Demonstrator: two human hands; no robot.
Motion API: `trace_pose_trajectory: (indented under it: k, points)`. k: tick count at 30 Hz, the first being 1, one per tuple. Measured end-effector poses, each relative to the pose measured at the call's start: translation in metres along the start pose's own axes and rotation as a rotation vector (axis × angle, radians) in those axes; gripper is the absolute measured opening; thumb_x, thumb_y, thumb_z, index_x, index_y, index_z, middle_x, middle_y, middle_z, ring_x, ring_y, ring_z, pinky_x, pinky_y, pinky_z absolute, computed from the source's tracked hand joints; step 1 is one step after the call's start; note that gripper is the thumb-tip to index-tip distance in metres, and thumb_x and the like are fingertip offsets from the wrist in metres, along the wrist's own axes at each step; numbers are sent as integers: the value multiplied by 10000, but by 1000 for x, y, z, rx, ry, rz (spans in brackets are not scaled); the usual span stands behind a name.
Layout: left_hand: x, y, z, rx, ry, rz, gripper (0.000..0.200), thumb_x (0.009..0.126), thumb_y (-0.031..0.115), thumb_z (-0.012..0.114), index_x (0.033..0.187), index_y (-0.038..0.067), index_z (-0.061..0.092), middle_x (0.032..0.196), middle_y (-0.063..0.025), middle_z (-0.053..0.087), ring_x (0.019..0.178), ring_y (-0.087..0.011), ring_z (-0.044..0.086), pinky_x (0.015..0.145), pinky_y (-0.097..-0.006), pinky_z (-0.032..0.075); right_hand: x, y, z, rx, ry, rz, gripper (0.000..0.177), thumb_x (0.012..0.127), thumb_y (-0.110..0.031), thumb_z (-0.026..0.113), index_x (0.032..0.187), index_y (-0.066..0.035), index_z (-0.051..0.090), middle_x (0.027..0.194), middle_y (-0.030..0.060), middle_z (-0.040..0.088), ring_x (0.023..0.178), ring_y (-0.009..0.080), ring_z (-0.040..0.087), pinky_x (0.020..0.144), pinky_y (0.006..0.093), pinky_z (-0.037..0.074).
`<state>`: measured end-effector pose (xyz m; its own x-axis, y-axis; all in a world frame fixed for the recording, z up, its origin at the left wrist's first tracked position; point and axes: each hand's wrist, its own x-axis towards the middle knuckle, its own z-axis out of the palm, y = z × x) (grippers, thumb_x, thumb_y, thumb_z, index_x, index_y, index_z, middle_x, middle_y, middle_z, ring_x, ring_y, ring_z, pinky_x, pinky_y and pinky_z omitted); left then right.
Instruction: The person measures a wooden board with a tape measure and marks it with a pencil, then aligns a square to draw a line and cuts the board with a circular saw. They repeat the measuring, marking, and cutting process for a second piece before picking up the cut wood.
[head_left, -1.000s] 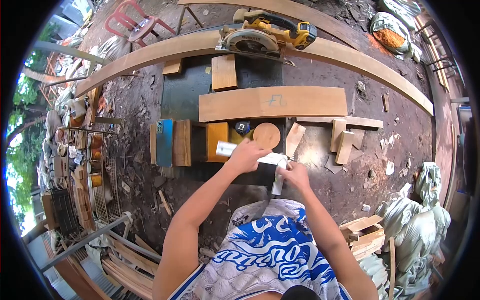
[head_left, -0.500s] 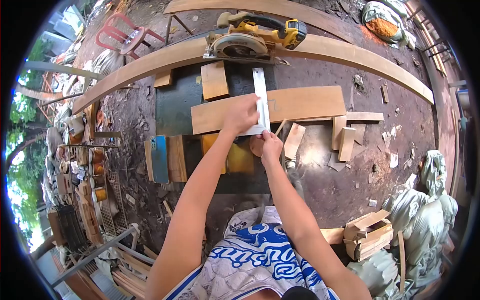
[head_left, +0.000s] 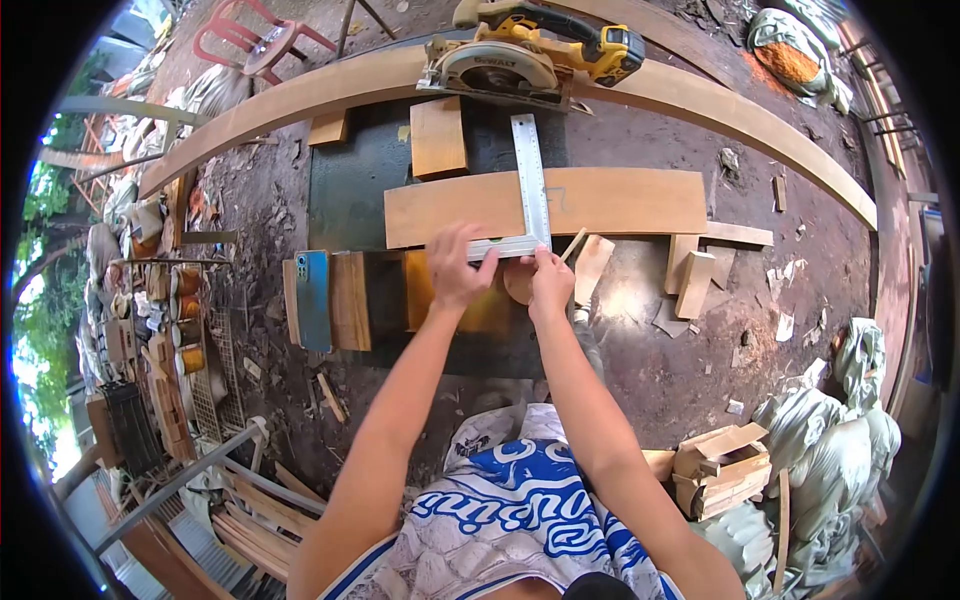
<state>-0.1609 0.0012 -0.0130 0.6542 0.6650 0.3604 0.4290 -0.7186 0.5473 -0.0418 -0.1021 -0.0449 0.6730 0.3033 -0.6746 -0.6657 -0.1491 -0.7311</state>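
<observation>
A metal try square (head_left: 530,180) lies with its ruled blade across a wooden plank (head_left: 450,212) and its thick stock along the plank's near edge. My left hand (head_left: 457,268) is closed around the left end of the stock, thumb in front. Fingers of my right hand (head_left: 551,285) pinch the square's corner where blade and stock meet. A pencil mark shows on the plank just right of the blade. Below the stock, a round wooden piece (head_left: 518,282) is partly hidden by my right hand.
A circular saw (head_left: 510,65) rests on a long board (head_left: 340,93) beyond the plank. A wood block (head_left: 438,137) stands behind it. At left, a blue phone (head_left: 313,300) lies on wood blocks. Offcuts (head_left: 695,283) lie at right. A red chair (head_left: 265,45) stands far left.
My left hand has moved from the plank beside the blade down to the left end of the stock. My right hand stays at the square's corner. The view has shifted slightly.
</observation>
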Motion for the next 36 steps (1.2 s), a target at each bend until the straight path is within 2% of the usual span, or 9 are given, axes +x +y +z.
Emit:
trace_pose_trajectory:
  k: [1,2,4,7,15,20,22,28,36]
  points:
    - [-21,1,-2,80,179,-174,593,757,218,837,1285,61,617,1266,-140,669,1173,-352,630,1043,-513,471,0,-1,1,26,-4,25,257,1044,-208,685,1032,39,758,868,92,781,815,138,677,812,300,507]
    - [-41,1,1,85,179,-180,593,757,218,837,1285,61,617,1266,-140,669,1173,-352,630,1043,-513,471,0,0,0,47,-10,49,256,1046,-212,683,1034,33,755,867,89,781,813,138,676,810,299,501]
    - [-61,5,8,32,174,-490,547,753,217,841,1231,68,620,1164,-142,669,1115,-362,629,995,-491,472,2,-3,-1,46,-32,50,243,1040,-221,689,1023,15,745,854,79,775,708,108,625,671,275,468]
    - [-49,17,15,222,110,-416,697,745,332,898,1326,76,610,1230,-124,687,1146,-338,618,1010,-485,455,-4,-9,-1,109,-35,105,227,1028,-232,703,968,-15,724,825,68,759,502,41,427,444,249,279]
    - [-76,23,-2,316,-75,-509,699,716,415,910,1296,121,652,1222,-86,691,1196,-322,593,1040,-487,430,-3,-10,-7,114,-78,92,230,1027,-229,705,1006,-2,732,846,78,769,496,31,420,455,246,280]
    - [-82,50,-19,191,-75,-516,762,749,405,890,1386,96,609,1414,-142,584,1278,-380,557,1124,-523,401,3,-2,-7,56,-54,62,245,1032,-214,691,1030,25,746,866,77,773,709,91,628,657,256,458]
    - [-40,33,-3,20,-8,-143,782,792,342,839,1493,135,561,1525,-135,551,1367,-375,525,1165,-560,383,4,-2,-6,58,-44,59,254,1032,-212,692,1040,35,749,865,73,769,780,121,671,734,270,493]
    - [25,23,10,286,-329,265,677,825,203,749,1489,230,622,1605,-73,538,1357,-308,561,1162,-493,438,3,-14,-13,-2,-106,136,236,1038,-201,692,1035,22,768,861,39,743,742,106,650,710,275,502]
    - [20,18,18,192,-319,222,568,851,141,726,1416,182,685,1487,-36,652,1159,-267,646,1028,-418,538,16,0,-20,-20,-144,50,238,1029,-197,713,997,27,786,910,-2,724,834,66,596,759,253,467]
